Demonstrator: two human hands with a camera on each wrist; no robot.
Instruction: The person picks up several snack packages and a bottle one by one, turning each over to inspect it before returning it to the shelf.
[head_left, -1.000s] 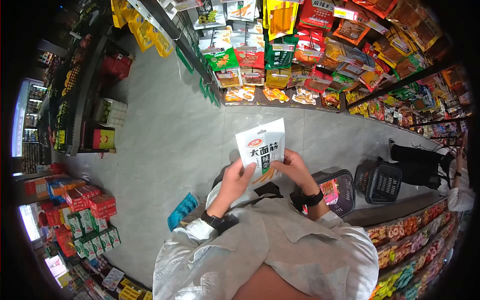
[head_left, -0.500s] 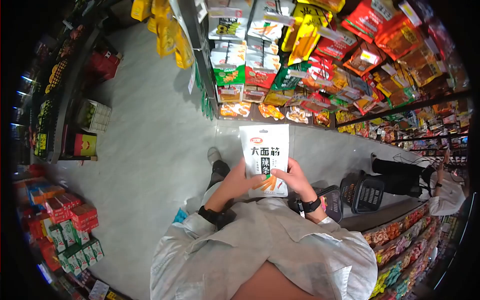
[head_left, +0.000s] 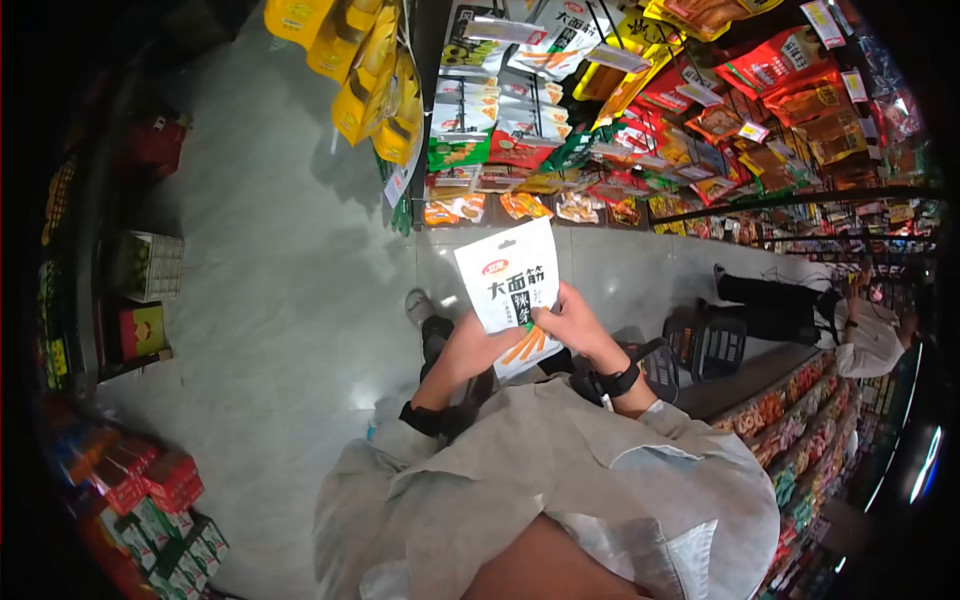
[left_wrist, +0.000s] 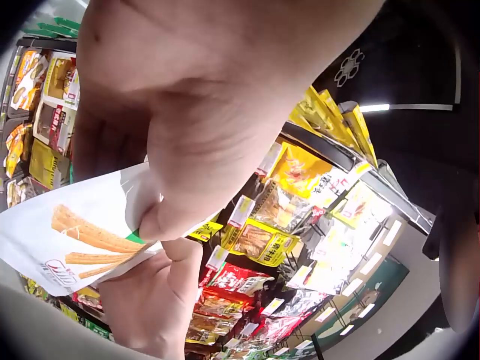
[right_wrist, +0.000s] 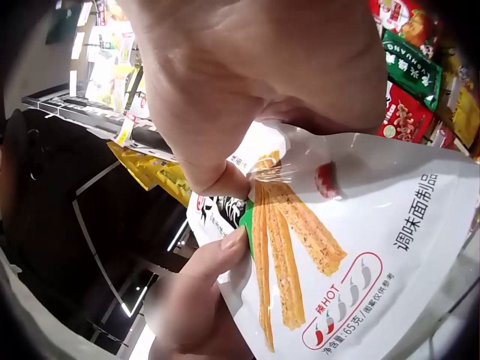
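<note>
A white snack pouch (head_left: 507, 262) with black lettering, a red logo and a picture of orange strips is held up between both hands, its top leaning left. My left hand (head_left: 474, 346) grips its left edge with the thumb across the front. On the other side, my right hand (head_left: 582, 326) pinches the pouch, thumb on the front near the left one. The right wrist view shows both thumbs pressed beside a small green patch on the pouch (right_wrist: 360, 210). Fingers behind the pouch are largely hidden.
Ahead stands a rack of hanging snack packets (head_left: 520, 130), with yellow packets (head_left: 375, 85) on its near end. Shopping baskets (head_left: 718, 347) stand on the floor at right, near another person (head_left: 865, 325). Stacked boxes (head_left: 165, 490) are at lower left, a dark shelf (head_left: 75, 280) at left.
The pouch has tipped from upright to leaning left and shifted slightly up and left with both hands. The head view has turned, bringing the yellow packets closer. Both hands keep their hold.
</note>
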